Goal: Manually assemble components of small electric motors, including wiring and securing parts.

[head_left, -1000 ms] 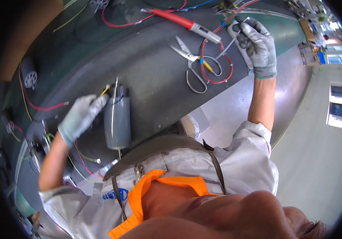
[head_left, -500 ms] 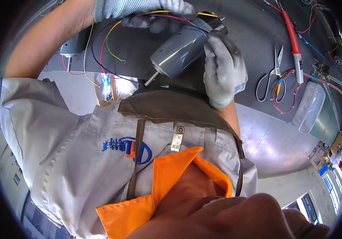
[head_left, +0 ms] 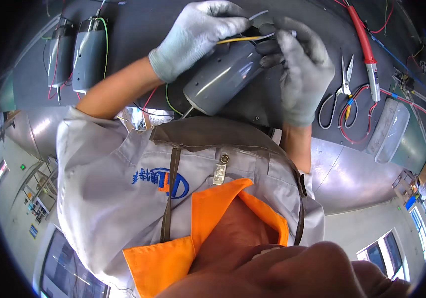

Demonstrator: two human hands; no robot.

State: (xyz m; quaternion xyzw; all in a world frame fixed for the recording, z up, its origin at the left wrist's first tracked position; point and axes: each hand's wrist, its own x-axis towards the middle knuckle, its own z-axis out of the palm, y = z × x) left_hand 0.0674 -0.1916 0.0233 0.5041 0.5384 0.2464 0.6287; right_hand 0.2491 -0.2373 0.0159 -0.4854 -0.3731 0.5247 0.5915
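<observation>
A grey cylindrical motor [head_left: 221, 79] lies tilted on the dark bench, its shaft pointing toward my apron. Above its far end my gloved left hand [head_left: 193, 42] is closed, thumb and fingers pinched together around a thin pale sleeve [head_left: 258, 15]. A yellow wire [head_left: 240, 39] runs from beneath the left fingertips to the right hand and ends in a pale, tube-like section. My gloved right hand [head_left: 306, 69], its fingertips darkened, is closed on that wire's end. The motor's far end is hidden behind the hands.
Two more grey motors [head_left: 88, 57] with coloured leads stand at the left. On the right are scissors [head_left: 344, 92], a red-handled soldering iron [head_left: 363, 37], a red wire loop [head_left: 354, 141] and a translucent plastic box [head_left: 390, 131]. The bench's near edge runs along my apron.
My left hand has come in from the far left toward the right hand and now pinches the pale sleeve. The right hand has shifted right and away from the motor.
</observation>
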